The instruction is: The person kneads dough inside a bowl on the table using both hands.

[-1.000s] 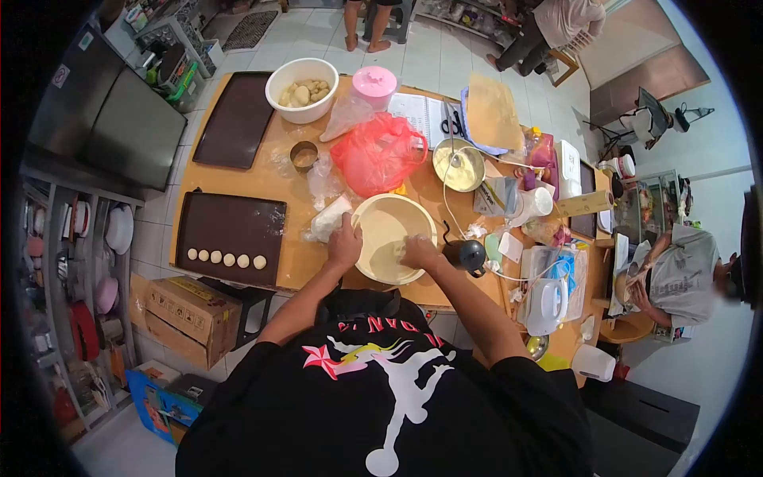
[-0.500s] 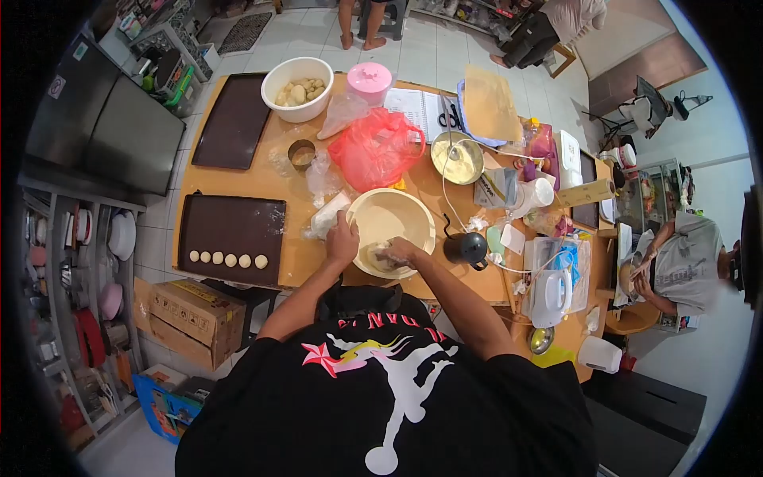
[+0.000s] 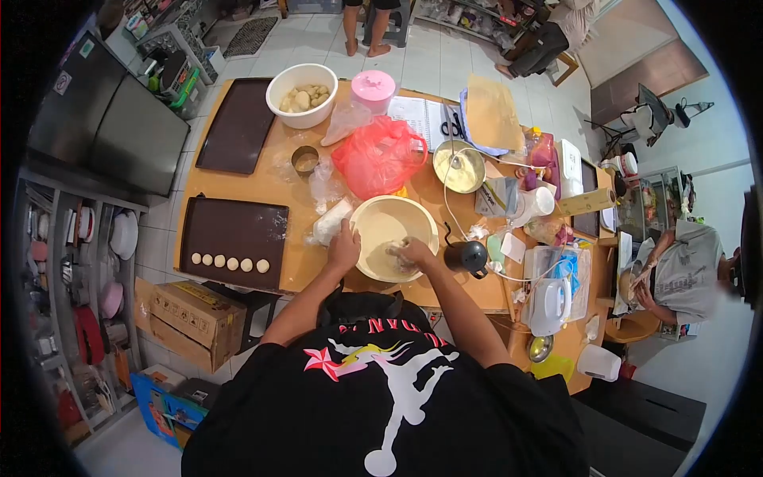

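At the table's front edge stands a wide cream bowl [image 3: 397,208]. My left hand [image 3: 344,248] is closed on its left rim. Inside the bowl, my right hand [image 3: 413,253] has its fingers curled around a pale, sticky-looking lump of dough [image 3: 393,250]. The fingertips are partly hidden by the dough and blur. Touching or very near my left hand is a white plastic packet [image 3: 332,221]. A dark pitcher [image 3: 466,257] stands just right of the bowl.
Dough balls [image 3: 232,263] line a dark tray [image 3: 234,226] on the left. Behind the bowl lie a red plastic bag [image 3: 377,159], a metal bowl [image 3: 479,176] and a white tub of dough pieces [image 3: 284,79]. A cord crosses the right side. Other people are beyond the table.
My right hand has shifted slightly right within the bowl, with its fingers still at the dough. My left hand stays on the rim. The whole view has tilted a little.
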Motion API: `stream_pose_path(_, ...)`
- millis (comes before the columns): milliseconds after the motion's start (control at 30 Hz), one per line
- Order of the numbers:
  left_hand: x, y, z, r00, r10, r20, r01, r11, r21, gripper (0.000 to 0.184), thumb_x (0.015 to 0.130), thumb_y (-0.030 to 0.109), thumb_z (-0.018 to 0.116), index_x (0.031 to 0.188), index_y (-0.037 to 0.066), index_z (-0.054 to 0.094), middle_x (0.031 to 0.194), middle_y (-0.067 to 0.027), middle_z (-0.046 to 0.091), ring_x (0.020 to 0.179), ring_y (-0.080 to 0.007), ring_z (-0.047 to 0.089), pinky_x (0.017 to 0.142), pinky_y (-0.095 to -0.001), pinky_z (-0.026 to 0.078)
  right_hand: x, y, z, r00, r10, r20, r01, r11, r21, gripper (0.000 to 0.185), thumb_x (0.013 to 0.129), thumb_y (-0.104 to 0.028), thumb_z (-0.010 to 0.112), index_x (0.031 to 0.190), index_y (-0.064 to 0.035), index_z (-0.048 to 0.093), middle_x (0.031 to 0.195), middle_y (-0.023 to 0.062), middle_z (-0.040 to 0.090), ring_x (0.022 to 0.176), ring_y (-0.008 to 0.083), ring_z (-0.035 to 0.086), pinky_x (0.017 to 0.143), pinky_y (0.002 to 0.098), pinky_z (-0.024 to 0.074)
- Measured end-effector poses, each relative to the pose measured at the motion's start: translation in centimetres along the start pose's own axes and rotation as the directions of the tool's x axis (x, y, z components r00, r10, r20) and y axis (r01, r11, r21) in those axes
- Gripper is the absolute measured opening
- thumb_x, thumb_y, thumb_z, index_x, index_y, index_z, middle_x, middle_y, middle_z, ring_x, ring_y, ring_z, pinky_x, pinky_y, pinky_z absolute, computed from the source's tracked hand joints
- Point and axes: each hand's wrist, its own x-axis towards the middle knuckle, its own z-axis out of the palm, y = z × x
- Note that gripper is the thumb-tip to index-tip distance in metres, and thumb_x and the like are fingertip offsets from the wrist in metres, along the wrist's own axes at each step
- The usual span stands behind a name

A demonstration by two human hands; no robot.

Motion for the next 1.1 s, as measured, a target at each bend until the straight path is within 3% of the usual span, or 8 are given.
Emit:
stream_pose_path(100,-0.1,0.0,-0.3,0.999,-0.049,0.01,0.049,0.999,0.009,0.033,0.089,0.021,0.049,0.114,0.002,0.036,0.08,-0.0308,0.061,0.077,-0.0494,0.059,0.069,-0.057,0.045,-2.1,-3.2,-1.0,0.988,-0.122,0.097,0.151,0.903,-0.401,0.059,0.074,-0.046,0.065,0.116,-0.0046,0.059,0.111,0.0209,0.062,0.099,0.0355,0.061,0.089,0.0397,0.0461)
stream_pose_path(200,-0.2,-0.3,-0.6,0.997,-0.063,0.038,0.061,0.997,0.047,0.034,0.089,0.021,0.048,0.115,0.002,0.036,0.081,-0.0316,0.061,0.079,-0.0489,0.059,0.07,-0.0569,0.045,-3.5,-5.3,-1.3,0.973,-0.216,0.078,0.223,0.811,-0.541,0.062,0.073,-0.049,0.065,0.115,-0.0024,0.06,0.112,0.0192,0.062,0.101,0.0389,0.059,0.09,0.0437,0.0439)
stream_pose_path(300,0.0,-0.9,-0.6,0.998,-0.052,0.027,0.051,0.998,0.035,0.034,0.09,0.022,0.048,0.115,0.002,0.036,0.082,-0.0313,0.061,0.08,-0.0483,0.059,0.071,-0.0565,0.046,-3.4,-5.4,-2.2,0.97,-0.177,0.169,0.238,0.848,-0.474,0.056,0.076,-0.043,0.061,0.118,-0.0069,0.058,0.111,0.0213,0.061,0.105,0.038,0.057,0.093,0.0433,0.0425)
stream_pose_path(400,0.0,-0.6,-0.8,0.994,-0.097,0.053,0.095,0.995,0.038,0.034,0.09,0.022,0.048,0.115,0.003,0.037,0.084,-0.0307,0.061,0.08,-0.048,0.059,0.071,-0.0562,0.046,-3.4,-5.4,-2.5,0.99,-0.128,0.062,0.141,0.84,-0.524,0.049,0.077,-0.038,0.061,0.115,-0.0069,0.059,0.112,0.0242,0.059,0.101,0.0406,0.057,0.092,0.0472,0.0415)
stream_pose_path(500,0.1,-0.8,-0.6,0.991,-0.114,0.069,0.112,0.993,0.041,0.035,0.09,0.023,0.048,0.116,0.002,0.037,0.085,-0.0302,0.062,0.08,-0.0482,0.059,0.072,-0.0562,0.046,-3.3,-4.1,-0.9,0.844,-0.381,-0.377,0.262,0.907,-0.33,0.039,0.08,-0.029,0.06,0.11,-0.0052,0.06,0.11,0.0238,0.058,0.1,0.04,0.057,0.089,0.0474,0.0436)
stream_pose_path(700,0.1,-1.0,-0.5,0.992,-0.102,0.075,0.098,0.994,0.057,0.038,0.09,0.023,0.048,0.12,0.003,0.036,0.085,-0.0298,0.062,0.081,-0.0483,0.059,0.073,-0.0565,0.046,-4.8,-3.9,-1.3,0.871,-0.418,-0.256,0.309,0.874,-0.375,0.04,0.077,-0.016,0.062,0.113,-0.0003,0.054,0.113,0.0254,0.052,0.1,0.0411,0.053,0.09,0.0458,0.0431)
stream_pose_path(800,0.0,-0.8,-0.7,0.992,-0.099,0.073,0.096,0.994,0.044,0.038,0.09,0.024,0.048,0.121,0.004,0.036,0.085,-0.0302,0.061,0.081,-0.0483,0.059,0.072,-0.0567,0.046,-5.5,-3.7,0.3,0.778,-0.547,-0.309,0.301,0.756,-0.581,0.041,0.078,-0.018,0.061,0.116,-0.0026,0.055,0.106,0.021,0.054,0.095,0.0366,0.056,0.083,0.0438,0.0471)
stream_pose_path(1100,0.0,-0.9,-0.4,0.995,-0.09,0.046,0.087,0.994,0.069,0.036,0.091,0.024,0.046,0.118,0.003,0.035,0.083,-0.0293,0.062,0.078,-0.0489,0.059,0.07,-0.0571,0.045,-2.9,-3.3,2.1,0.859,-0.434,-0.271,0.16,0.73,-0.664,0.057,0.077,-0.014,0.06,0.131,-0.0043,0.043,0.115,0.0259,0.05,0.101,0.0419,0.056,0.082,0.0463,0.0488)
